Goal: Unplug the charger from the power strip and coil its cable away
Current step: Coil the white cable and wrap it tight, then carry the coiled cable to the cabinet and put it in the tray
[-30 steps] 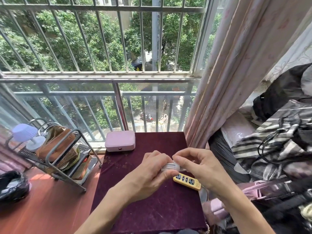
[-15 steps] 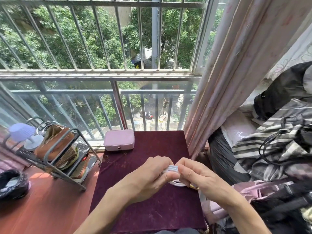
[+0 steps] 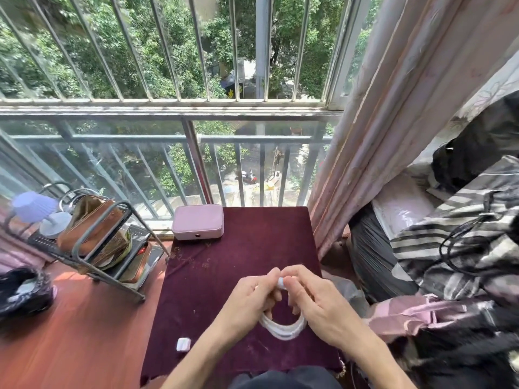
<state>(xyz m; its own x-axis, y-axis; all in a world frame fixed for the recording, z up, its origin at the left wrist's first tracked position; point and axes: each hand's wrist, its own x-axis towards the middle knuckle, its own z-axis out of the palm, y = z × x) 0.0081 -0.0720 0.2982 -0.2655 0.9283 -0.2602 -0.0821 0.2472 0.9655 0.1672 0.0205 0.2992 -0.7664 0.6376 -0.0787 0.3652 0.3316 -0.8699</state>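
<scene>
Both hands meet over the middle of the dark red cloth-covered table point(image 3: 224, 276). My left hand point(image 3: 250, 299) and my right hand point(image 3: 317, 304) hold a white cable point(image 3: 282, 329) coiled into loops; the lower arc of the coil hangs between them. A white end of the cable point(image 3: 281, 282) shows between the fingertips at the top. The white charger block point(image 3: 183, 344) lies on the cloth near the front left, apart from the hands. The yellow power strip is hidden.
A pink case point(image 3: 198, 221) sits at the table's far left corner by the window railing. A wire rack point(image 3: 92, 242) with bags and a small lamp point(image 3: 36, 211) stands on the left. Curtain and piled clothes point(image 3: 463, 248) crowd the right.
The view has tilted downward and the hands have come nearer to me with the coil. The yellow power strip, seen earlier under the hands, no longer shows. The charger block has come into view.
</scene>
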